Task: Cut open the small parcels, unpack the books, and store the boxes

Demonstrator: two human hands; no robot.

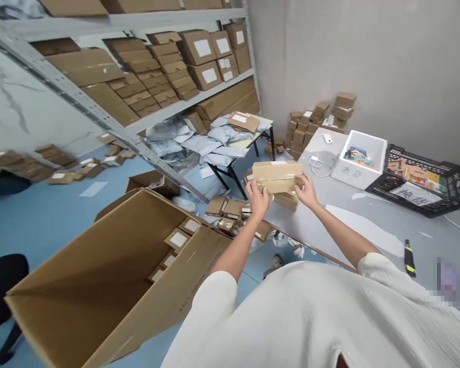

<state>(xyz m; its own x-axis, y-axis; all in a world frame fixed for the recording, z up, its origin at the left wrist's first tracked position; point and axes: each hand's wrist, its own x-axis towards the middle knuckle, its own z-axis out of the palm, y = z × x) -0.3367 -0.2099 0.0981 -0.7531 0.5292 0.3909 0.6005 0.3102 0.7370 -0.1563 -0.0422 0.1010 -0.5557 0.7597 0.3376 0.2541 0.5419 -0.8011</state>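
A small brown cardboard box [278,178] with a white label on its upper side is held up above the table's near left corner. My left hand [258,198] grips its left end, and my right hand [306,190] its right end. Clear tape runs along the side facing me. Just below it, another small carton [286,200] sits on the grey table [310,225]. To the left, a large open cardboard box [88,276] has several small labelled boxes [177,239] inside along its right wall.
A white foam box [358,158] and black plastic crate [429,179] stand on the table, with a yellow-black utility knife [409,258] nearer me. Small cartons [233,209] litter the floor by the table. Metal shelving [199,97] full of boxes and a low table with grey parcels [222,135] stand behind.
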